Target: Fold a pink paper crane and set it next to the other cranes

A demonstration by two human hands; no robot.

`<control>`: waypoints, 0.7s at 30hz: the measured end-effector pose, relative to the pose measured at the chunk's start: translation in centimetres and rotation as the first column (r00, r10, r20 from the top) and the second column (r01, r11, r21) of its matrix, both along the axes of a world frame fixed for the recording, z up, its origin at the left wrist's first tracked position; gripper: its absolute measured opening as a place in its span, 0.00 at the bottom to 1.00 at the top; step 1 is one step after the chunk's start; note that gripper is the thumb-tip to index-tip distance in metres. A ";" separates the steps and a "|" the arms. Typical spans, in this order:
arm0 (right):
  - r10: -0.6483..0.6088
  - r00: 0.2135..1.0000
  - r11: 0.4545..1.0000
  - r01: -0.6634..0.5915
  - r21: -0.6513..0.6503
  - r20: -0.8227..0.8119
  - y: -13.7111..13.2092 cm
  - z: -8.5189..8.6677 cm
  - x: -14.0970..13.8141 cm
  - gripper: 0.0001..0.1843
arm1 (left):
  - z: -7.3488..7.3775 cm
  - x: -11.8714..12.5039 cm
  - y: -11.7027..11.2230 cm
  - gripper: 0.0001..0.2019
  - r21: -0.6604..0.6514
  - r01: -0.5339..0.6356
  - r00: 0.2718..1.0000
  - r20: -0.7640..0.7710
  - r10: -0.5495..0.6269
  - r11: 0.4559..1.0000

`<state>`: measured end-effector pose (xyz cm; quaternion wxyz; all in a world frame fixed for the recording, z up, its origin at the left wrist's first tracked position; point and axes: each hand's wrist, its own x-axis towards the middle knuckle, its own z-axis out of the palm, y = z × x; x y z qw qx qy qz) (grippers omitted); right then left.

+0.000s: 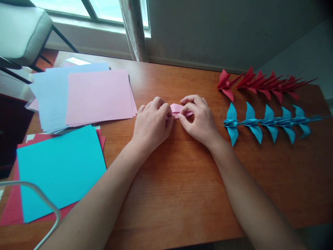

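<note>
Tabletop: brown wood point(156, 201) runs beneath both forearms, with a window point(108, 10), a curtain point(134, 31) and a pale chair point(23, 31) beyond the far edge

Pink piece: here it is, mid-table, a small pink folded paper point(176, 108) lying between the two hands, its flat facet facing up

Left hand: point(153, 121) curled over the left end, fingers closed on it, though the knuckles hide just where the tips press

Right hand: point(199, 119) thumb and finger pinching the right part, the other fingers arched above

Paper feel: light, I'd judge, crisp at the creases yet easily crushed; best held by the layered ends, gently, with the middle left free

Right-side rows: red folded figures point(262, 85) at the back, blue folded figures point(256, 123) nearer, wings spread

Left-side sheets: pink sheets point(100, 97) over pale blue sheets point(56, 95); nearer, a bright blue sheet point(59, 173) on red sheets point(10, 211), with a white cable point(44, 198) looping across the corner
</note>
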<state>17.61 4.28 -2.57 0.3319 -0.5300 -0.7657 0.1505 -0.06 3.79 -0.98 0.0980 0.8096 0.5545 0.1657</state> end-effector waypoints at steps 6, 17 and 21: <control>-0.019 1.000 1.000 0.019 -0.011 0.012 0.0 0.0 -0.1 0.08 | 0.0 0.0 0.0 0.08 0.001 -0.015 1.000 -0.003 0.015 1.000; -0.019 1.000 1.000 0.019 0.009 0.023 -0.1 -0.1 -0.1 0.07 | -0.1 0.0 0.0 0.09 0.010 -0.009 1.000 -0.012 0.009 1.000; -0.020 0.999 1.000 0.020 0.008 0.028 -0.1 -0.1 -0.1 0.07 | -0.1 0.0 0.0 0.09 0.022 -0.010 1.000 -0.021 0.011 1.000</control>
